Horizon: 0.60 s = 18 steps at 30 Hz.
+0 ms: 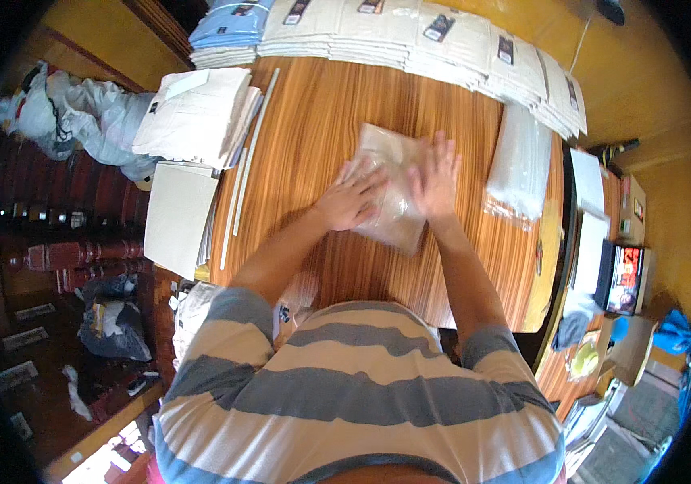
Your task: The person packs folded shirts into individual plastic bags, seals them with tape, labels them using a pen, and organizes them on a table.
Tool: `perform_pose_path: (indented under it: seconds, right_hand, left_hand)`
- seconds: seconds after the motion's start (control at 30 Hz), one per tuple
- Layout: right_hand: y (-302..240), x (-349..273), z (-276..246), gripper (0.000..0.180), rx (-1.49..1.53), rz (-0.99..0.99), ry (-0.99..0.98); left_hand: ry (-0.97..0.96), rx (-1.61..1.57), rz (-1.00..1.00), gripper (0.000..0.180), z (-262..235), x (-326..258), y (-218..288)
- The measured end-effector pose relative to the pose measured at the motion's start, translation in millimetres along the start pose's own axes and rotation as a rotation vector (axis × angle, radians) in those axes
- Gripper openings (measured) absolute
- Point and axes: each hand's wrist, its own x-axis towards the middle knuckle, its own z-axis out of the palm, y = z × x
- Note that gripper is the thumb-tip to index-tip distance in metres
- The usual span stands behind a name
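Observation:
A clear plastic packet point(394, 222) with something flat and beige inside lies at a slant on the wood-grain table point(305, 113). My left hand point(352, 198) rests flat over its left side, fingers stretched out and slightly blurred. At the packet's right edge is my right hand point(437, 179), fingers extended and pointing away from me; it is blurred, and whether it touches the plastic I cannot tell. Neither hand grips anything. Glare on the plastic hides some of the contents.
Stacks of folded cream garments point(374, 36) line the far edge, with blue ones point(231, 24) at their left. Folded white garments point(196, 117), beige boards point(180, 218) and thin white strips point(250, 161) lie left. Clear plastic bags point(519, 165) and scissors point(538, 256) are right.

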Motion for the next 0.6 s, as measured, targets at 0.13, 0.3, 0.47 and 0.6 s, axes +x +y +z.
perform_pose_path:
  seconds: [0.13,0.3,0.47,0.6]
  right_hand:
    - [-14.7,-46.1,-11.5,0.065,0.189,-0.285,-0.351]
    - [-45.1,-92.7,-24.0,0.07,0.181,0.05,-0.277]
    - [-64.2,-67.8,-15.3,0.087,0.058,-0.017,-0.366]
    - [-56.1,-71.2,-5.2,0.089,0.07,-0.031,-0.421]
  left_hand:
    - [0.033,0.091,0.409,0.073,-49.7,-5.6,-37.8]
    - [-0.095,0.126,-0.325,0.078,-36.7,-17.9,50.3]
    - [0.054,-0.017,-0.439,0.074,6.5,-9.6,102.9]
    - [-0.077,-0.101,-0.51,0.075,2.3,-9.3,106.3]
